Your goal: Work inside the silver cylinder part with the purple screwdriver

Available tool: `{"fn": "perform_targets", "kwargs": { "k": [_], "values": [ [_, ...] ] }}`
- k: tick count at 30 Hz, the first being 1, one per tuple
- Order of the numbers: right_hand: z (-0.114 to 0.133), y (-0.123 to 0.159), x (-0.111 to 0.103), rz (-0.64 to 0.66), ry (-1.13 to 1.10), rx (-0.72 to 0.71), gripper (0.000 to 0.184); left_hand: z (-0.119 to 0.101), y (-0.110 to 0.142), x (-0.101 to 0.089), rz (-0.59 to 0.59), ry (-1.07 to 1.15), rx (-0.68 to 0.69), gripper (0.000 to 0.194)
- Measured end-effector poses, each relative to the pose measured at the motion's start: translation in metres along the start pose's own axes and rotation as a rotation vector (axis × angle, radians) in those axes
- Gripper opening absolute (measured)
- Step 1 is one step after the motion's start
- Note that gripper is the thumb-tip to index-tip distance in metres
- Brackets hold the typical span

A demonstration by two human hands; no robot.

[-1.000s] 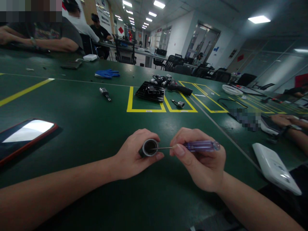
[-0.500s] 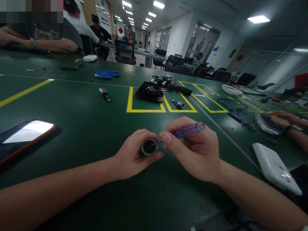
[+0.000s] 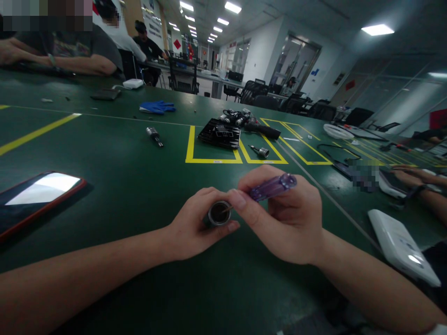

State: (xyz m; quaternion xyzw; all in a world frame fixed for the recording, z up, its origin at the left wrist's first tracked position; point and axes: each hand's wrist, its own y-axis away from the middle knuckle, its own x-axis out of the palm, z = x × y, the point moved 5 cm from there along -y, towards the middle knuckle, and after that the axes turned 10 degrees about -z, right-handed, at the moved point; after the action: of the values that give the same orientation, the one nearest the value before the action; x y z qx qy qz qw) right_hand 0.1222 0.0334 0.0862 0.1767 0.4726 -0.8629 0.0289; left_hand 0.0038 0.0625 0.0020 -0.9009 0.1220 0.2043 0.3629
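Note:
My left hand (image 3: 195, 225) is closed around a dark tube with a metal rim (image 3: 220, 222), its open end facing me. In my right hand (image 3: 286, 223) is a screwdriver with a clear purple handle (image 3: 272, 187), pinched near the shaft. The thin shaft points down and left into the mouth of the tube; its tip is hard to make out inside. My right thumb is close beside the rim. Both hands are above the green table (image 3: 216, 293).
Beyond my hands lie a small metal fitting (image 3: 260, 151), a similar one (image 3: 154, 136), a black glossy packet (image 3: 220, 134) and a blue glove (image 3: 157, 107). A phone (image 3: 42, 195) is at left, a white device (image 3: 403, 246) at right. Co-workers sit across and to the right.
My right hand has moved left, closer to the tube, and the screwdriver has tilted, handle end up. More of its shaft is now hidden by the fingers and tube. My left hand has stayed nearly still.

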Motion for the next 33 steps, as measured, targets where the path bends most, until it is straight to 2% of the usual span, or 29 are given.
{"fn": "perform_targets", "kwargs": {
  "k": [4, 10, 14, 17, 21, 26, 30, 33],
  "values": [
    [-0.002, 0.002, -0.002, -0.025, -0.025, 0.003, 0.011, -0.001, 0.000, 0.001, 0.021, 0.017, 0.007, 0.027],
    [0.003, 0.004, 0.004, 0.054, -0.036, -0.074, 0.009, 0.000, 0.001, 0.000, 0.012, 0.011, -0.007, 0.020],
    [0.005, 0.000, 0.008, 0.086, 0.038, -0.097, 0.009, -0.004, -0.001, 0.000, 0.025, -0.006, 0.080, 0.012],
    [0.004, -0.005, 0.012, 0.111, 0.087, -0.071, 0.017, -0.005, -0.001, 0.001, 0.036, -0.002, 0.111, 0.006],
    [0.001, -0.008, 0.013, 0.110, 0.068, -0.010, 0.020, -0.005, 0.001, -0.001, -0.032, -0.006, 0.120, 0.011],
    [-0.002, -0.001, 0.007, 0.012, -0.031, 0.050, 0.017, -0.001, 0.004, -0.003, -0.047, -0.014, 0.069, 0.024],
    [0.003, 0.005, 0.005, 0.015, -0.097, 0.013, 0.006, 0.005, 0.008, -0.001, -0.022, 0.002, 0.024, 0.033],
    [0.011, 0.006, 0.004, 0.015, -0.088, -0.055, 0.012, 0.010, 0.010, 0.000, -0.041, -0.020, -0.012, 0.027]
  ]
}}
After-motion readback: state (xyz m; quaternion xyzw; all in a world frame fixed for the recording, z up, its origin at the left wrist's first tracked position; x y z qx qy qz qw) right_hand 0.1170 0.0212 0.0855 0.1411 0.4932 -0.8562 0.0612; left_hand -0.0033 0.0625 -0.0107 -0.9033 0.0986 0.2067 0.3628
